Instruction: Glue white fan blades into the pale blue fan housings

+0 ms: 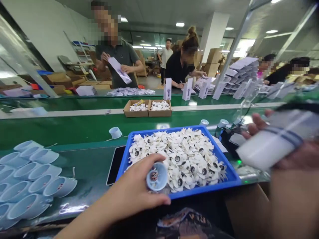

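Note:
My left hand is closed around a small light blue plastic cup-shaped housing, its open end facing me and some metal and wire parts showing inside. It is over the near left edge of a blue tray heaped with small white fan blades with dark hubs. At the right, my right hand grips a whitish, thick object with dark bands; motion blur hides its exact kind. That object is held above the right side of the bench, apart from the tray.
Several light blue housings lie at left. A dark-screened device lies beside the tray. Beyond are a single blue housing and two cardboard boxes of white parts. Co-workers handle white boxes across the green conveyor.

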Motion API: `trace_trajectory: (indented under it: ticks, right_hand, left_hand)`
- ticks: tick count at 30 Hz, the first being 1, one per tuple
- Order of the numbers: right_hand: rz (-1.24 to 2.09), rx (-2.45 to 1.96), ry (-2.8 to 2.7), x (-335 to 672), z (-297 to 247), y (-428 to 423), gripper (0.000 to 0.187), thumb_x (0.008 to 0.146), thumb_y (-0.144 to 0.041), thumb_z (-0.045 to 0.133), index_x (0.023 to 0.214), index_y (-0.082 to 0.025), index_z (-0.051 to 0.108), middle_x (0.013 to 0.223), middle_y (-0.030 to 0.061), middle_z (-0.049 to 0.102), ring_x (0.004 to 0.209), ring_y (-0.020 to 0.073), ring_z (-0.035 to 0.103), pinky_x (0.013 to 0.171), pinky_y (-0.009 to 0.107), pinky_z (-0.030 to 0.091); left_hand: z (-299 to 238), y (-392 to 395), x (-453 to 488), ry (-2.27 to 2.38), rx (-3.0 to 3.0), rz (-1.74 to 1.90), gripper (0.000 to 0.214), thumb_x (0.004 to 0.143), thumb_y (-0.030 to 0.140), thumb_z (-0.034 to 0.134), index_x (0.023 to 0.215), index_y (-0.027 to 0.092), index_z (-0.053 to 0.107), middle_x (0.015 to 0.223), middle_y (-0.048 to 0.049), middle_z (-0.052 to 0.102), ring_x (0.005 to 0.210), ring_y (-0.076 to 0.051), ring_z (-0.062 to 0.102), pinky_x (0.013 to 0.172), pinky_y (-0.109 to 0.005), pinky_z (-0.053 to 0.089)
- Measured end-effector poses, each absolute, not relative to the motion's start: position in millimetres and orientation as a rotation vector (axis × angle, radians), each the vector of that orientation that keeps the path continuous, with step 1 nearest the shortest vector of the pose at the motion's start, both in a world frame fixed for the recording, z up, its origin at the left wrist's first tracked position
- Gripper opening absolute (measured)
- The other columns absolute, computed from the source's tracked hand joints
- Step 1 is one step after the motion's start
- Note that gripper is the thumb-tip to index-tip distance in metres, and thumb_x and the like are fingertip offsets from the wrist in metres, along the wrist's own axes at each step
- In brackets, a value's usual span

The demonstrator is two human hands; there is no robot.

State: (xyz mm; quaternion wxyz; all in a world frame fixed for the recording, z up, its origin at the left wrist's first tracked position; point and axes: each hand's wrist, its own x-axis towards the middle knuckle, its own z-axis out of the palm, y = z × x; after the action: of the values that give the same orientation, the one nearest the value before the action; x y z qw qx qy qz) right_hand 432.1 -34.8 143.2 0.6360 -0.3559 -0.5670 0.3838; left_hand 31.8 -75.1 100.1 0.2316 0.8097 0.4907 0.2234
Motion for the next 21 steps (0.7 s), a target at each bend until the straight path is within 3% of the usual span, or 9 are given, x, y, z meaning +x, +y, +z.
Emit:
trace_trajectory:
  ticks: [2, 4, 8, 12, 21]
  right_hand:
    - [1.326, -0.456, -1.063, 386.8, 165.7, -33.4, 0.071, 0.063, -0.057, 0.091, 0.118, -0.022, 0.064, 0.103, 0.0002, 0.066, 0.081, 0.0158, 0.068, 0.078, 0.032, 0.063]
    - [1.559, -0.270, -0.989, 347.7, 179.9, -29.3, 0.065, 0.063, -0.043, 0.092, 0.115, -0.021, 0.061, 0.095, -0.0035, 0.066, 0.077, 0.0127, 0.064, 0.080, 0.030, 0.062]
    - [1.409, -0.336, -1.029, 310.6, 185.3, -27.9, 0.068, 0.055, -0.059, 0.091, 0.102, -0.022, 0.060, 0.092, 0.0004, 0.065, 0.077, 0.0202, 0.065, 0.070, 0.034, 0.063]
    - [1.285, -0.438, -1.084, 307.6, 175.9, -32.7, 0.064, 0.061, -0.066, 0.088, 0.102, -0.024, 0.061, 0.088, 0.0006, 0.067, 0.074, 0.0222, 0.067, 0.067, 0.033, 0.062]
    - [1.182, -0.438, -1.123, 304.7, 170.4, -41.6, 0.050, 0.074, -0.060, 0.084, 0.101, -0.025, 0.059, 0.088, 0.0014, 0.066, 0.073, 0.0223, 0.067, 0.065, 0.033, 0.059]
  left_hand:
    - [109.6, -66.6, 72.4, 1.170, 2.258, 0.629, 0.075, 0.064, 0.052, 0.088, 0.127, 0.027, 0.057, 0.125, -0.0078, 0.068, 0.115, -0.030, 0.066, 0.100, -0.043, 0.053]
    - [112.5, -65.0, 101.7, 1.037, 2.286, 0.727, 0.061, 0.070, 0.045, 0.085, 0.122, 0.024, 0.060, 0.118, -0.0062, 0.070, 0.109, -0.026, 0.067, 0.097, -0.039, 0.053]
    - [110.6, -74.8, 125.3, 1.002, 2.249, 0.858, 0.047, 0.074, 0.039, 0.081, 0.114, 0.023, 0.063, 0.108, -0.0046, 0.072, 0.095, -0.022, 0.068, 0.084, -0.033, 0.053]
    - [107.6, -85.2, 128.3, 1.103, 2.194, 0.858, 0.041, 0.071, 0.043, 0.081, 0.103, 0.022, 0.065, 0.102, -0.0047, 0.071, 0.088, -0.023, 0.066, 0.074, -0.033, 0.052]
    - [101.5, -90.6, 132.7, 1.137, 2.129, 0.867, 0.040, 0.073, 0.038, 0.079, 0.107, 0.022, 0.063, 0.102, -0.0047, 0.069, 0.088, -0.022, 0.064, 0.074, -0.033, 0.051]
